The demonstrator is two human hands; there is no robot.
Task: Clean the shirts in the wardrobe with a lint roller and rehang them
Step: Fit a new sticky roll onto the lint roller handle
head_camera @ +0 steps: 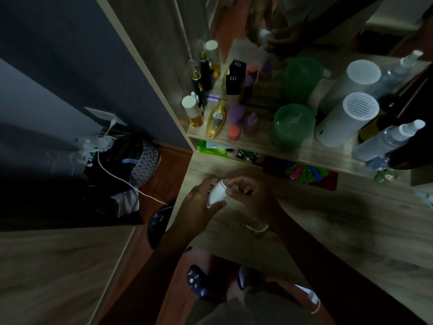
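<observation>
1. Holding the lint roller (pixel 216 193), a small white rounded body, just above the wooden tabletop (pixel 328 219), at seven o'clock from the green tub (pixel 294 124).
2. Gripping its lower end from nine o'clock with the curled fingers and thumb of the left hand (pixel 199 200).
3. Pinching its upper end from three o'clock with the bent fingertips of the right hand (pixel 254 199); possibly working at the thin seam there, though hard to tell in such dim light.
4. Judging by looks: light, stiff, smooth plastic, so a little slippery between fingers. Best taken round the plain rounded end with a full wrap, keeping skin off any sticky sheet once bared.
5. Counting: two hands, one roller, and no shirts in view.
6. Counting on the shelf (pixel 293 152), from twelve to two o'clock of the hands: one green tub, one white cylinder (pixel 346 120), one clear spray bottle (pixel 384 141), each doubled in the mirror (pixel 328 31) behind. Small bottles at eleven o'clock too crowded to count.
</observation>
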